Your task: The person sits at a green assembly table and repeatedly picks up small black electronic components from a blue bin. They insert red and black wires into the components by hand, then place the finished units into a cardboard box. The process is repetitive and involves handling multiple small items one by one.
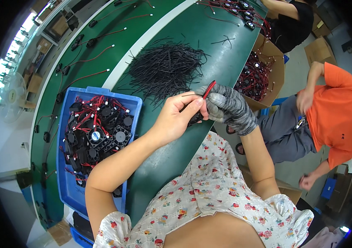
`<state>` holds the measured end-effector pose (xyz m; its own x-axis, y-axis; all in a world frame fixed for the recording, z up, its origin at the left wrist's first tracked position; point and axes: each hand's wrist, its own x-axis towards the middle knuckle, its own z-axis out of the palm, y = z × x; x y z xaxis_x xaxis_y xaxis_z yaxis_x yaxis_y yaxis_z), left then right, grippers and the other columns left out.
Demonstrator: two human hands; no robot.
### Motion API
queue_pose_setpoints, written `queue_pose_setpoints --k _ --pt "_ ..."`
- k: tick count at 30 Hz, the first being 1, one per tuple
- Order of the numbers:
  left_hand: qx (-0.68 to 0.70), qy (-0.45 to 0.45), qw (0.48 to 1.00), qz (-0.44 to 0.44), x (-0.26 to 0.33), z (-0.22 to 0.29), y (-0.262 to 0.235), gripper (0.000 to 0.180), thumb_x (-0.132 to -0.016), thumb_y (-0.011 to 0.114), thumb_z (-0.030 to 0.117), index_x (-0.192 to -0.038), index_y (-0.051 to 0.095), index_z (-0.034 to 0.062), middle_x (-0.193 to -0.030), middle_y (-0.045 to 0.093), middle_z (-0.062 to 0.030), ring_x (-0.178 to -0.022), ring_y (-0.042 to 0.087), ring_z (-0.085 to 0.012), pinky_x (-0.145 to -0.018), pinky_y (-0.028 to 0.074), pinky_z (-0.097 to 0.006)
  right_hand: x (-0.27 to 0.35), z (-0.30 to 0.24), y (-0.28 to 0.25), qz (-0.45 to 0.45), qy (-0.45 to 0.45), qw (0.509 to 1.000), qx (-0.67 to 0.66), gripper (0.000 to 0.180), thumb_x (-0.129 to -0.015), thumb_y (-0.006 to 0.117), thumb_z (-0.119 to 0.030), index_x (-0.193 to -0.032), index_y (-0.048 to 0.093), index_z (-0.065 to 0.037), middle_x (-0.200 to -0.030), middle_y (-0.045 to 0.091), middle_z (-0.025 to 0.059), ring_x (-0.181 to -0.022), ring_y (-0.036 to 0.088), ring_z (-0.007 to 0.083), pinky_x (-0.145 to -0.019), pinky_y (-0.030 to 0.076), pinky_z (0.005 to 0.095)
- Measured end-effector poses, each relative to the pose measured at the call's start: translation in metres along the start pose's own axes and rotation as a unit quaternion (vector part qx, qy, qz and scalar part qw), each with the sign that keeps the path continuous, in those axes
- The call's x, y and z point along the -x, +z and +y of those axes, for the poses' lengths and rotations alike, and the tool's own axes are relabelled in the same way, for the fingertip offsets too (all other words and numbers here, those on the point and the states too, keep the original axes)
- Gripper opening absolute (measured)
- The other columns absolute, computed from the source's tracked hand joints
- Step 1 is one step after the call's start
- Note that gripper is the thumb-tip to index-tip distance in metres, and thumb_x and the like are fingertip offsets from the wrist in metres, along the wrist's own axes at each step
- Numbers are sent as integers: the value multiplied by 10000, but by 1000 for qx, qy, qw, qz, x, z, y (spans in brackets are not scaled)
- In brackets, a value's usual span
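- The bare left hand (180, 113) is closed, thumb and fingers pinched together at the base of a folded bundle of thin red and black wires (210, 89).
- The right hand (230, 108), in a grey striped knitted glove, is closed on the same bundle from the other side; the two hands meet at the fingertips.
- The bundle stands up between the hands, its looped red end tilted up and to the right, above the near edge of the table.
- A small black plastic fan (195, 119) shows below the left fingers, mostly hidden by them.
- The green-topped table (155, 165) runs beneath the hands; on it, just beyond them, lies a loose heap of thin black strips (165, 68), with a few stray strips (224, 40) apart from it.
- Left of the left forearm stands a blue plastic bin (61, 173), filled with black square fans with red wires (97, 136).
- Beyond a white rail (151, 35), a green belt (101, 33) carries spaced-out black fans with trailing wires.
- More fans and wires (236, 9) lie at the table's far end.
- Beside the table's right edge, an open brown cardboard box (276, 76) holds another tangle.
- To the right is a person in an orange top (335, 109); farther off, a person in a black top (296, 27).
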<state>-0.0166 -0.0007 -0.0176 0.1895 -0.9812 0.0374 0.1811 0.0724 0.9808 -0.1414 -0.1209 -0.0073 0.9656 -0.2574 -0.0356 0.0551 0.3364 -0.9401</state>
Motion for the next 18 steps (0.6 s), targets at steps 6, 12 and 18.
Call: queue_pose_setpoints --k 6,12,18 --pt "35 -31 999 21 0 2 1 221 -899 426 162 -789 550 16 -723 547 -22 -686 517 -79 -630 432 -223 9 -7 7 128 25 979 153 176 -828 526 -198 -907 585 -51 -674 535 -39 -560 447 27 -511 374 172" --pt "-8 -7 1000 -4 0 0 0 231 -891 432 146 -743 546 10 -725 548 -27 -690 527 -85 -643 429 -226 9 -3 9 161 19 982 93 151 -822 533 -175 -865 597 -45 -644 536 -36 -522 430 24 -464 349 166" --pt "42 -64 997 -7 2 2 0 260 -897 425 190 -746 542 14 -727 571 -70 -708 551 -130 -644 443 -260 8 -2 6 132 22 983 123 169 -825 536 -173 -912 598 -42 -651 550 -23 -524 442 28 -461 351 166"
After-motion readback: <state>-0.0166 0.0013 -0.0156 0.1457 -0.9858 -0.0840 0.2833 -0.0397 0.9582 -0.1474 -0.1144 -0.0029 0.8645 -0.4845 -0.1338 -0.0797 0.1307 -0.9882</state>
